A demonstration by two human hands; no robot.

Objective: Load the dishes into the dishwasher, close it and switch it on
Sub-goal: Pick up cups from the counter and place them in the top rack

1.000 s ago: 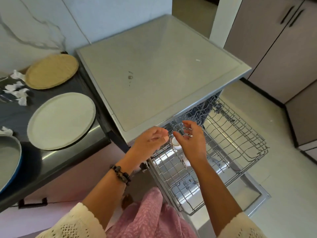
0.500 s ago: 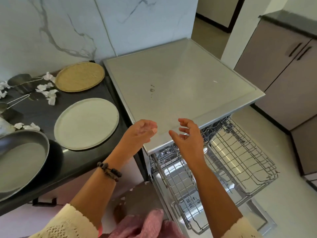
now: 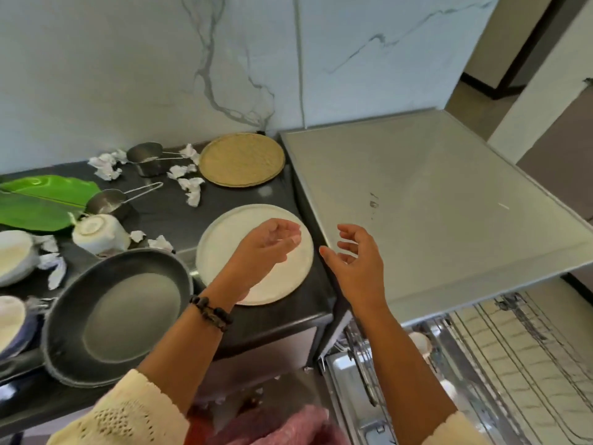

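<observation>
Marble-veined wall panels backed a dark table (image 3: 167, 216) crowded with dishes, and the dishwasher (image 3: 433, 213) stood just beside it at three o'clock, its flat grey top bare and its wire rack (image 3: 513, 354) pulled out at about five o'clock. A white plate (image 3: 224, 248) lay flat near the table's right edge. The left hand (image 3: 266, 245) hovered over that plate with its fingers loosely curled and holding nothing; whether it touched the plate could not be told. The right hand (image 3: 359, 261) hung above the seam between table and dishwasher, fingers spread apart and empty. A beaded bracelet (image 3: 210, 313) circled the left wrist. At nine o'clock from the plate sat a grey pan (image 3: 118, 316), partly over the table's front edge. A woven mat (image 3: 242, 159) lay at twelve o'clock from the plate, near the wall. Farther toward ten o'clock stood two steel measuring cups (image 3: 147, 162), crumpled paper bits (image 3: 189, 184), an overturned white cup (image 3: 99, 232) and a green leaf (image 3: 41, 200).
</observation>
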